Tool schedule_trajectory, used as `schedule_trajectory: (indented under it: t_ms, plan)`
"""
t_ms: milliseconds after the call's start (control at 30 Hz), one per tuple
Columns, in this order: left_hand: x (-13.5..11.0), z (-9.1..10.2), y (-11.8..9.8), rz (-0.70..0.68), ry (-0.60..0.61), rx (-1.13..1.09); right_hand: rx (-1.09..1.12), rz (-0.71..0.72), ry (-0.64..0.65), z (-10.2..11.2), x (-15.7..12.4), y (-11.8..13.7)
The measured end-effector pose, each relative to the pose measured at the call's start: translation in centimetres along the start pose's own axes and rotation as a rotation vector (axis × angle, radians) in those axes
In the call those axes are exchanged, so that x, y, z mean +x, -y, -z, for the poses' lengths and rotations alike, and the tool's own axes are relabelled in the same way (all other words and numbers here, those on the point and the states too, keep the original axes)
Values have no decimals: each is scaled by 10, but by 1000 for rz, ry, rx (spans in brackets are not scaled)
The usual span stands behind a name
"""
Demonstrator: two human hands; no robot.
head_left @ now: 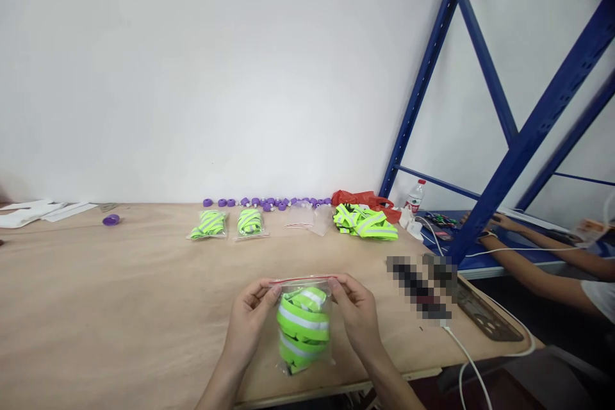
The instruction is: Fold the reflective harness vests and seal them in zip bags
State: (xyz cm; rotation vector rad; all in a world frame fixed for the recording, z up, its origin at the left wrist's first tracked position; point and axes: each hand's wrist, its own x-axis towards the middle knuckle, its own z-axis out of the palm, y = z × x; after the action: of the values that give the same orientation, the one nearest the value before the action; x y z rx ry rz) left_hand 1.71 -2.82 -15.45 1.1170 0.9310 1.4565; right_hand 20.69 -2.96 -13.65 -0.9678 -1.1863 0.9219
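Observation:
Between my hands hangs a clear zip bag [303, 327] holding a rolled neon-green reflective strap with silver stripes. My left hand [250, 317] pinches the top left corner by the red seal line. The top right corner is gripped by my right hand [355, 311], thumb and fingers pressed together on it. The bag is upright near the table's front edge. Farther back lie two filled bags, one on the left [209, 224] and one beside it [250, 223]. A loose heap of green reflective straps [366, 222] rests at the back right.
Several purple round pieces [269, 204] line the wall, near flat clear bags [307, 218]. A red plastic bag [360, 198] and a water bottle [415, 195] stand at the back right. A white cable [464, 352], a blue rack [509, 160] and another person's arms [542, 262] are on the right.

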Motion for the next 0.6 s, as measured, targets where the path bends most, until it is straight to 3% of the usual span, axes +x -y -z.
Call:
schedule_trajectory:
  t_ms: [233, 333, 500, 600]
  plan:
    - [-2, 5, -8, -93, -96, 100, -11, -73, 69, 4, 4, -1]
    - [-2, 7, -10, -82, -62, 87, 8, -114, 120, 4, 5, -3]
    - [1, 7, -8, 15, 65, 64, -18, -85, 92, 3, 5, -7]
    - [2, 5, -4, 3, 50, 83, -22, -71, 100, 2, 5, -4]
